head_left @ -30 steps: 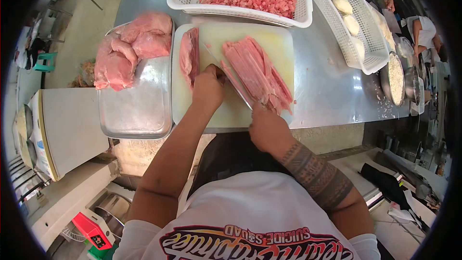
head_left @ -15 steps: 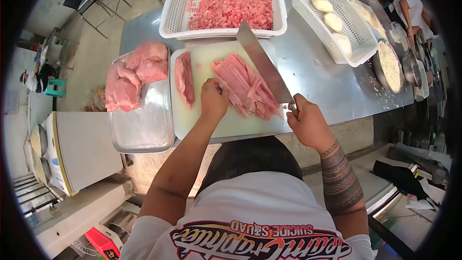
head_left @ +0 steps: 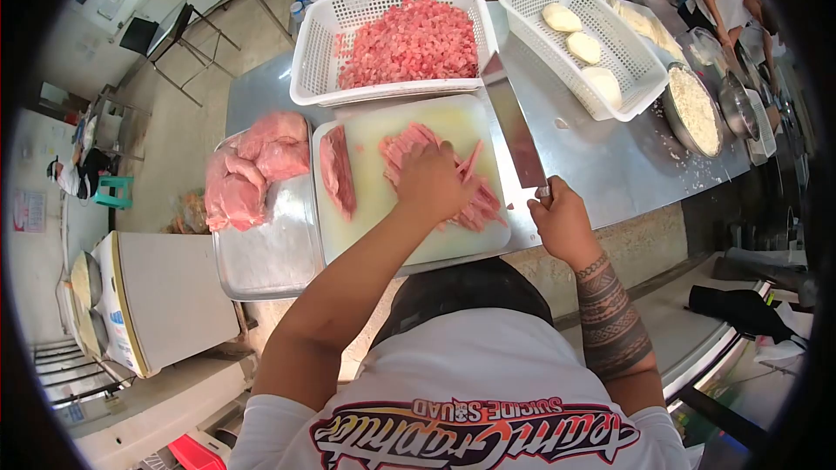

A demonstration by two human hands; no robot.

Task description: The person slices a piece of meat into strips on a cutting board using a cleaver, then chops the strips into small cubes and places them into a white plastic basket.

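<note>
My left hand (head_left: 435,183) lies over a pile of raw meat strips (head_left: 415,137) on the cutting board (head_left: 366,226), its fingers curled down onto them and partly hidden. In my right hand (head_left: 564,222) is the handle of a broad-bladed knife (head_left: 515,126). The blade points away from me, just right of the board and apart from the meat. A thick slab of raw meat (head_left: 336,170) rests near the board's left side.
Large raw meat pieces (head_left: 261,170) sit on a metal tray (head_left: 270,270) at left. Behind the board is a white basket (head_left: 306,57) of diced meat (head_left: 409,43). Another basket (head_left: 627,65) holds pale rounded pieces; a bowl of white shreds (head_left: 694,109) stands right. Co-workers are at upper right.
My left hand has moved right, from the gap beside the slab onto the strips. The knife has shifted right, away from the strips and off the board. The camera view has tilted slightly.
</note>
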